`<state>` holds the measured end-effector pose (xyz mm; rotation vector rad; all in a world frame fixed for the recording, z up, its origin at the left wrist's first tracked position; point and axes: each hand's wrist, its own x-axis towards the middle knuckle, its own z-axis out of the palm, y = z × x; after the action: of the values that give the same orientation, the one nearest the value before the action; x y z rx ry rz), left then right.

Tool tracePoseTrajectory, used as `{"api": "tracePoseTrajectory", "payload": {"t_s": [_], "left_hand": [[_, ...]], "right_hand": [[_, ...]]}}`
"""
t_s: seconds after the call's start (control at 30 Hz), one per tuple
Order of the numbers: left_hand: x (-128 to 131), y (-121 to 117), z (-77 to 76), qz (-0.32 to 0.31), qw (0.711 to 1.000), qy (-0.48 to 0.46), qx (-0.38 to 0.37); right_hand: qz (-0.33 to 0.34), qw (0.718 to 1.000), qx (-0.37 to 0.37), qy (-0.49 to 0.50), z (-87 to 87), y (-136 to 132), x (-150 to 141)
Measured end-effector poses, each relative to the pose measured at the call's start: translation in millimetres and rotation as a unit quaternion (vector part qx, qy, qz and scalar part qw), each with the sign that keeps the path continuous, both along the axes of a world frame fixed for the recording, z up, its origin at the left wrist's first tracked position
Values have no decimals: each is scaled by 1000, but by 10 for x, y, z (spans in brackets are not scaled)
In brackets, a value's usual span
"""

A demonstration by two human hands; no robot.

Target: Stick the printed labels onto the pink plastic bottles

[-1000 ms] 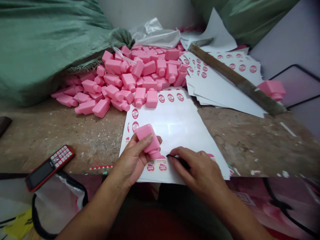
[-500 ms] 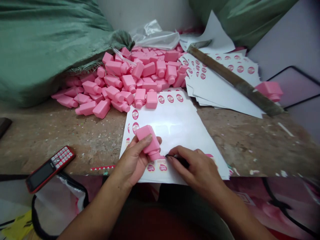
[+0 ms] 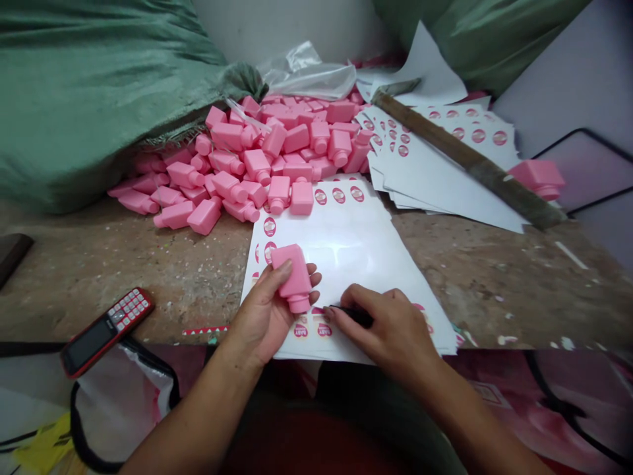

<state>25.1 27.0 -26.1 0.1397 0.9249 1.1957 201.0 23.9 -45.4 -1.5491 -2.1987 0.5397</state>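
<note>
Here, the left hand (image 3: 270, 307) has its grip wrapped around a bottle (image 3: 297, 277), over the left part of the sheet (image 3: 346, 254), neck toward the sheet's near edge. The right hand's (image 3: 386, 323) grip pinches a black tool (image 3: 357, 316), perhaps a blade, low over the sheet. Beyond the sheet lies a heap (image 3: 284, 142); left of it, a phone (image 3: 107, 333) on the desk (image 3: 163, 264).

A workshop: heaped pink bottles (image 3: 256, 163), label sheets (image 3: 346, 254) and a bulky green sack (image 3: 99, 119) crowd the scuffed wooden table (image 3: 168, 264).
</note>
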Motion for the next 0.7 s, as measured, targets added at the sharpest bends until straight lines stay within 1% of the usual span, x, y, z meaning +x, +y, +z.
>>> {"api": "tracePoseTrajectory", "payload": {"t_s": [0.03, 0.1, 0.13, 0.2, 0.3, 0.37, 0.53, 0.7], "left_hand": [[-2, 2, -4, 1, 1000, 1, 2], [-4, 0, -13, 0, 1000, 9, 5], [-2, -6, -16, -3, 1000, 18, 6], [9, -30, -12, -11, 999, 47, 16], [48, -89, 32, -41, 995, 79, 42], [83, -133, 86, -59, 994, 71, 53], [158, -216, 200, -86, 991, 33, 92], [177, -254, 205, -108, 990, 44, 73]], "right_hand": [[-9, 997, -56, 54, 30, 8, 24], [-33, 973, -153, 169, 111, 18, 75], [-47, 957, -186, 216, 160, 19, 94], [-62, 934, -222, 274, 260, 18, 112], [-72, 923, -219, 306, 372, 17, 94], [-82, 924, -205, 312, 401, 28, 76], [-53, 932, -178, 310, 359, 92, 63], [-43, 933, -182, 308, 325, 108, 64]]}}
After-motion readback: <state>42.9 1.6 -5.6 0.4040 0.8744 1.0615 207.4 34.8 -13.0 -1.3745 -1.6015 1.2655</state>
